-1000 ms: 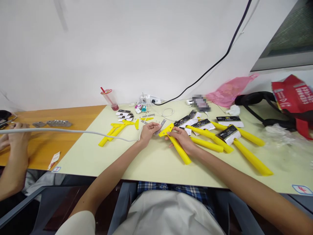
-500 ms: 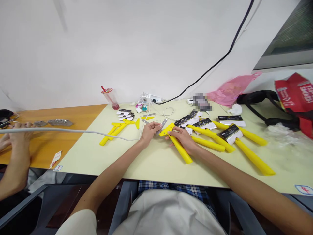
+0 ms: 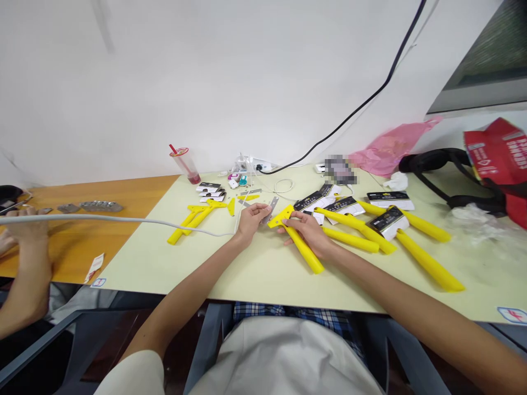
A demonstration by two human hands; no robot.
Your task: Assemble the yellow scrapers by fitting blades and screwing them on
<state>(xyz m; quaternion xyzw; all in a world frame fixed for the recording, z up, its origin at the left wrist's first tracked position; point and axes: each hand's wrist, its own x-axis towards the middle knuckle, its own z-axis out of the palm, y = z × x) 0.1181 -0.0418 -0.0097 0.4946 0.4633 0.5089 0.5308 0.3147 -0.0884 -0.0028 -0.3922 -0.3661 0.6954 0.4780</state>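
Observation:
My left hand (image 3: 251,222) pinches a thin grey metal blade (image 3: 270,210) with slots in it. Just right of it, my right hand (image 3: 307,230) grips a yellow scraper (image 3: 303,251) near its head, and the handle slants down toward the table's front edge. The blade and the scraper head are close together; whether they touch I cannot tell. Left of my hands lie yellow scraper handles (image 3: 198,218) and a small yellow piece (image 3: 231,207). Several yellow scrapers with black-and-white cards (image 3: 428,260) lie to the right.
Black-and-white cards (image 3: 211,192) are stacked near a cup with a red straw (image 3: 185,164). A white cable (image 3: 123,218) crosses the left side. Power plugs (image 3: 242,164), a pink bag (image 3: 391,148) and a red bag (image 3: 500,156) stand behind. Another person's arm (image 3: 31,263) is at far left.
The blade in my left hand has tilted slightly and moved a little left, away from the scraper head. My right hand keeps its hold almost unmoved. The other person's hand has shifted slightly left.

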